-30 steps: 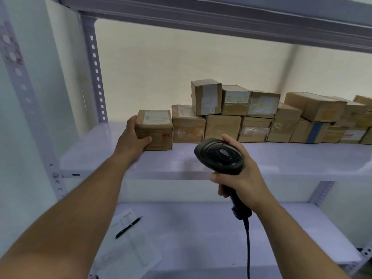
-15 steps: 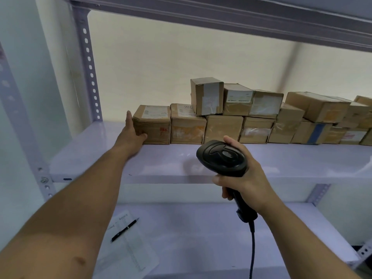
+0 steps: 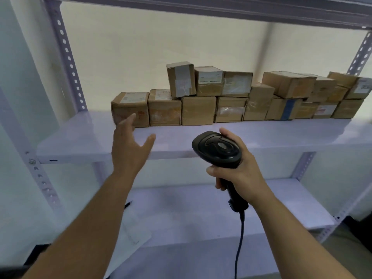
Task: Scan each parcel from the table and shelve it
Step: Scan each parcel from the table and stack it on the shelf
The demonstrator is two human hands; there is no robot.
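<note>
Parcel (image 3: 128, 105) beside boxes (image 3: 198, 110), left hand (image 3: 130, 150) nearby

Bare shelf (image 3: 80, 137) in front and left of the parcel row (image 3: 198, 110); perforated post (image 3: 69, 57) at its left corner.

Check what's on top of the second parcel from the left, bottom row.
An upright parcel stands on the second parcel's right end, reaching onto the third parcel. Its remaining top shows only a label. The part beneath the upright parcel is covered.

parcel labels (image 3: 133, 97) blurred, no text legible
</note>
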